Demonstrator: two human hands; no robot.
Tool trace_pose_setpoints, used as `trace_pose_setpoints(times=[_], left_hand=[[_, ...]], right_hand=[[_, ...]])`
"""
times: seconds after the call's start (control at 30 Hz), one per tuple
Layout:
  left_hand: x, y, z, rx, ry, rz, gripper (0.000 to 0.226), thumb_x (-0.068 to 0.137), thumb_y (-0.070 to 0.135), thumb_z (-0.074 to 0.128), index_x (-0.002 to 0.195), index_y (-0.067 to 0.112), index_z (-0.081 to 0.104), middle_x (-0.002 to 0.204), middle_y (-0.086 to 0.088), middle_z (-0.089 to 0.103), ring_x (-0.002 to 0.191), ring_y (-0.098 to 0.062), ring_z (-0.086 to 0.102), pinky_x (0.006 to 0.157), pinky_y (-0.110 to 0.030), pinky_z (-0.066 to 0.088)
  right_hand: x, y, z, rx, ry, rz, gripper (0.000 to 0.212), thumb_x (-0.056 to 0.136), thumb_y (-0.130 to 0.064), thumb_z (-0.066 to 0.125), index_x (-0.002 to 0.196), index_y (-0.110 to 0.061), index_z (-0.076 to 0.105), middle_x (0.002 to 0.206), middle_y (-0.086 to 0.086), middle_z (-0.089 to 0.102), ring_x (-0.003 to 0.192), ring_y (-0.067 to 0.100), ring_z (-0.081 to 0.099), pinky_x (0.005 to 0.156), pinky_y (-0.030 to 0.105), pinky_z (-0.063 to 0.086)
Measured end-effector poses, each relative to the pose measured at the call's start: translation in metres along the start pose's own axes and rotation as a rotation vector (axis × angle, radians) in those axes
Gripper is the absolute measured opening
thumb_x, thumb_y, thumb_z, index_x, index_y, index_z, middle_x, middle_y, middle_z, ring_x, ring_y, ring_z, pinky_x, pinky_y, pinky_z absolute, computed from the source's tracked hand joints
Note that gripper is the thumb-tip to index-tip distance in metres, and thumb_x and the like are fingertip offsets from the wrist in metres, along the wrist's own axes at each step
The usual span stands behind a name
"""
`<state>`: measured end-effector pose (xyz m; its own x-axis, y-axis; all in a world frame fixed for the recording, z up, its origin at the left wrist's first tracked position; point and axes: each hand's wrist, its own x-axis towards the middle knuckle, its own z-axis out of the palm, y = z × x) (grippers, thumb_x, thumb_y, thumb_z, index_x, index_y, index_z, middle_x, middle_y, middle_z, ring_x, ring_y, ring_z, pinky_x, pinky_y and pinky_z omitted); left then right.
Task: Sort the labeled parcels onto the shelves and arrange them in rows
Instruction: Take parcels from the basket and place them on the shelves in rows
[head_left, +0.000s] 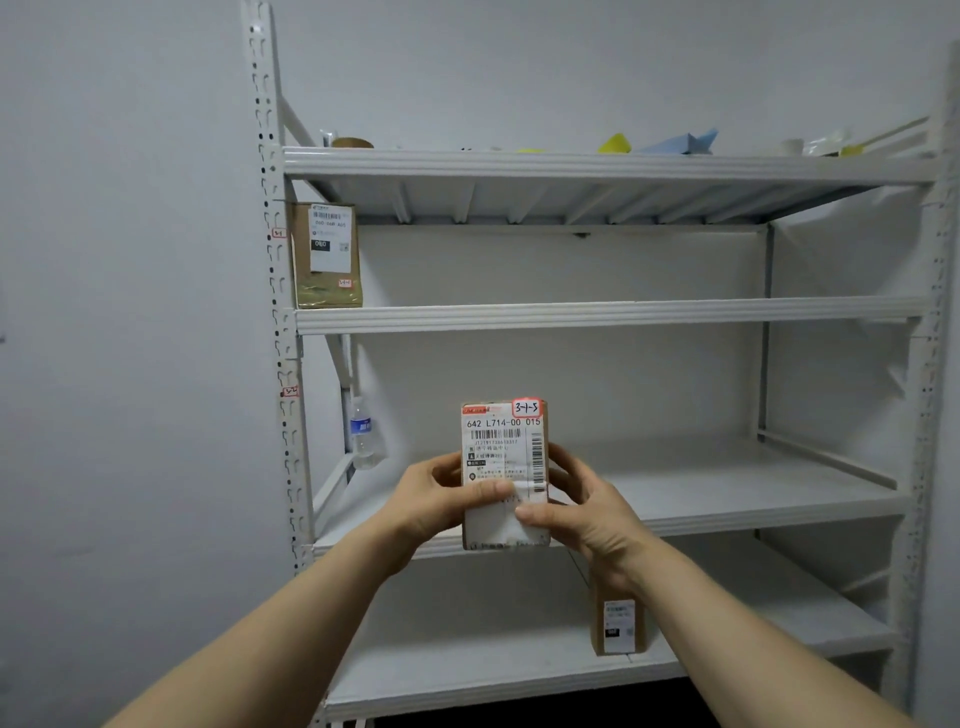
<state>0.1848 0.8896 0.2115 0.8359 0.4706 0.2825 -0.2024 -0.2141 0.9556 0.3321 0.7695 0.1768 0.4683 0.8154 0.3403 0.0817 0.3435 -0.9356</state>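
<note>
Rack (597, 314): you are facing its white shelves, which are holding very little.
Upper parcel (327, 254): standing upright at the far left end of the second shelf.
Lower parcel (618, 626): standing upright on the bottom shelf, partly behind your right wrist.
Held parcel (504, 457): you are holding it upright in front of the third shelf, label facing you.
Handling: it is looking like a light, stiff carton. Its taped label may be slick, so keep gripping the side edges.
Left hand (441, 499): curling round the left edge, thumb pressing the label.
Right hand (587, 512): clasping the right edge likewise.
Water bottle (363, 436): sitting at the third shelf's left end.
Red tag (526, 408): reading 3-1-5.

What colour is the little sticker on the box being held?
The sticker is white with a red edge; the head view shows it.
</note>
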Motion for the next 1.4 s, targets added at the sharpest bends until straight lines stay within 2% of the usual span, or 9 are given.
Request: trace_pose_setpoints(times=[0.13, 0.3, 0.5, 0.67, 0.83, 0.93, 1.1, 1.2, 1.4], left_hand=[[0.013, 0.005, -0.006, 0.015, 0.054, 0.006, 0.025, 0.081, 0.008, 0.071, 0.106, 0.014, 0.068, 0.099, -0.001, 0.075, 0.088, -0.014, 0.072, 0.066, -0.021, 0.056], [0.046, 0.02, -0.028, 0.067, 0.092, 0.013, 0.02, 0.082, 0.013, 0.072, 0.102, 0.018, 0.069, 0.096, 0.005, 0.075, 0.087, -0.009, 0.071, 0.07, -0.021, 0.056], [0.111, 0.032, -0.062, 0.104, 0.155, 0.158, 0.035, 0.085, 0.012, 0.07, 0.119, 0.014, 0.066, 0.103, -0.001, 0.074, 0.092, -0.013, 0.07, 0.072, -0.024, 0.056], [0.177, 0.044, -0.079, 0.192, 0.096, 0.187, 0.059, 0.09, 0.013, 0.062, 0.134, 0.046, 0.043, 0.107, 0.006, 0.071, 0.096, -0.011, 0.063, 0.085, -0.032, 0.053], [0.25, 0.061, -0.067, 0.225, 0.058, 0.36, 0.061, 0.093, 0.003, 0.056, 0.141, 0.035, 0.036, 0.107, 0.003, 0.067, 0.077, 0.007, 0.062, 0.069, -0.012, 0.05], [0.294, 0.068, -0.053, 0.341, 0.071, 0.464, 0.055, 0.093, 0.0, 0.054, 0.138, 0.028, 0.041, 0.114, 0.001, 0.066, 0.067, 0.013, 0.059, 0.063, -0.005, 0.044], [0.37, 0.07, -0.023, 0.529, 0.257, 0.515, 0.032, 0.091, 0.016, 0.059, 0.122, 0.023, 0.063, 0.104, -0.008, 0.071, 0.081, -0.026, 0.061, 0.074, -0.036, 0.05], [0.408, 0.069, -0.005, 0.553, 0.321, 0.51, 0.028, 0.091, 0.015, 0.06, 0.119, 0.019, 0.065, 0.104, -0.007, 0.072, 0.093, -0.03, 0.063, 0.081, -0.028, 0.049], [0.469, 0.06, 0.018, 0.649, 0.36, 0.425, 0.031, 0.091, 0.009, 0.058, 0.12, 0.015, 0.063, 0.116, -0.003, 0.069, 0.109, -0.02, 0.062, 0.1, -0.041, 0.046]], right_hand=[[0.022, -0.002, -0.001, 0.003, 0.02, -0.011, 0.089, 0.053, -0.004, 0.088, 0.13, -0.027, 0.049, 0.116, 0.002, 0.068, 0.108, 0.022, 0.065, 0.099, 0.048, 0.048], [0.076, -0.009, -0.002, -0.041, -0.005, -0.02, 0.124, 0.032, -0.031, 0.095, 0.142, -0.02, 0.038, 0.109, 0.005, 0.071, 0.106, 0.023, 0.066, 0.1, 0.046, 0.047], [0.149, -0.036, 0.01, -0.068, -0.03, -0.161, 0.076, 0.056, -0.014, 0.083, 0.126, -0.022, 0.055, 0.104, 0.004, 0.073, 0.101, 0.02, 0.068, 0.093, 0.037, 0.051], [0.213, -0.053, 0.005, -0.069, 0.082, -0.21, 0.029, 0.088, 0.005, 0.055, 0.109, -0.012, 0.064, 0.087, -0.005, 0.075, 0.074, 0.004, 0.07, 0.059, 0.013, 0.051], [0.266, -0.075, -0.025, -0.22, 0.178, -0.337, 0.023, 0.093, -0.005, 0.056, 0.108, -0.019, 0.065, 0.098, -0.007, 0.073, 0.09, 0.004, 0.068, 0.082, 0.018, 0.051], [0.291, -0.085, -0.052, -0.346, 0.234, -0.409, 0.02, 0.093, -0.008, 0.057, 0.102, -0.024, 0.064, 0.091, -0.016, 0.07, 0.08, -0.007, 0.064, 0.074, 0.01, 0.048], [0.335, -0.103, -0.104, -0.509, 0.267, -0.491, 0.02, 0.095, -0.015, 0.056, 0.113, -0.02, 0.062, 0.094, -0.016, 0.066, 0.075, -0.009, 0.061, 0.067, 0.003, 0.045], [0.362, -0.11, -0.135, -0.591, 0.279, -0.505, 0.021, 0.094, -0.017, 0.057, 0.114, -0.015, 0.063, 0.103, -0.005, 0.069, 0.086, 0.005, 0.064, 0.078, 0.015, 0.048], [0.411, -0.111, -0.188, -0.772, 0.279, -0.456, 0.022, 0.095, -0.024, 0.056, 0.114, -0.015, 0.062, 0.11, 0.0, 0.068, 0.102, 0.017, 0.062, 0.084, 0.025, 0.044]])
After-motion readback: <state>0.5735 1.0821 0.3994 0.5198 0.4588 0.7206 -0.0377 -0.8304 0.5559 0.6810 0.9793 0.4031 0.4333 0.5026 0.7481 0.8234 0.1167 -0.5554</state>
